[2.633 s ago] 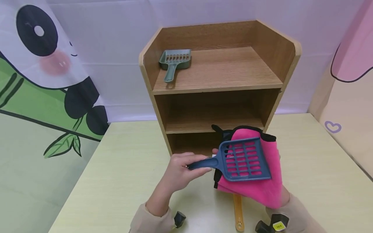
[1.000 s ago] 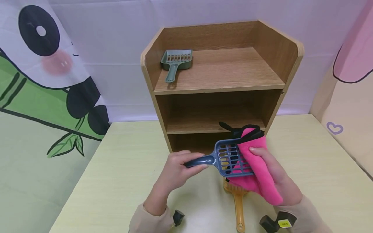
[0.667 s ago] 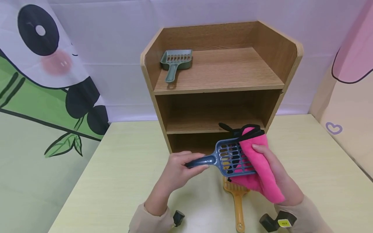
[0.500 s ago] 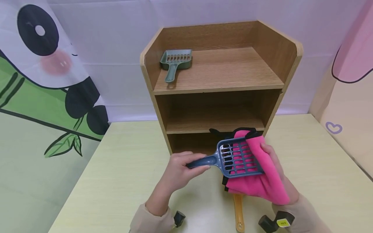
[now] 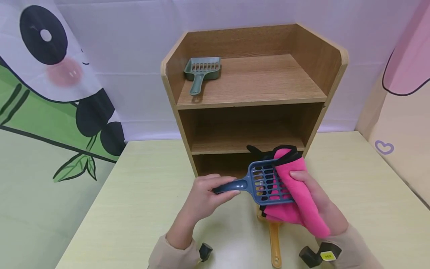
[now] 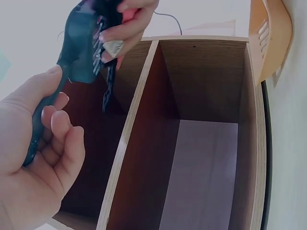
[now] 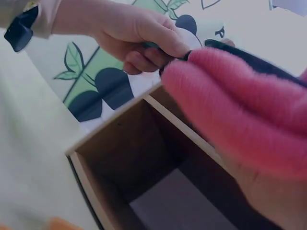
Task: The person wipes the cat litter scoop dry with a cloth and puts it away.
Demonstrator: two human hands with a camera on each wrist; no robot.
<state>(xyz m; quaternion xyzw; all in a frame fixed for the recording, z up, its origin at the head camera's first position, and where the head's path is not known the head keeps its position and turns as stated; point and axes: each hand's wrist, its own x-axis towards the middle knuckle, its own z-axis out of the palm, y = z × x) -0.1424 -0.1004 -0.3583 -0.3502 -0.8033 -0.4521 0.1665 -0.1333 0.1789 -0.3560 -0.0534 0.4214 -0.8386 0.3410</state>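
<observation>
My left hand (image 5: 206, 198) pinches the handle of a blue slotted litter scoop (image 5: 265, 183), held level above the table. My right hand (image 5: 324, 205) holds a pink cloth (image 5: 299, 190) with black edging, folded round the scoop's far edge and lying partly over its slots. In the left wrist view the scoop (image 6: 81, 48) looks dark teal, with the right hand's fingers (image 6: 129, 28) behind its slotted side. The right wrist view shows the fluffy cloth (image 7: 240, 105) up close, covering most of the scoop. Below them an orange scoop (image 5: 275, 243) lies on the table, its head mostly hidden.
A wooden shelf unit (image 5: 252, 101) stands at the back of the table (image 5: 134, 209). On its top level, at the left, lies a grey-green litter scoop (image 5: 203, 71). A printed cloth backdrop (image 5: 141, 67) hangs behind.
The pink cloth has shifted back and forth along the blue scoop. From lying beneath the slots, it has come to fold over the far edge, with my right thumb on top. My left hand stays nearly still.
</observation>
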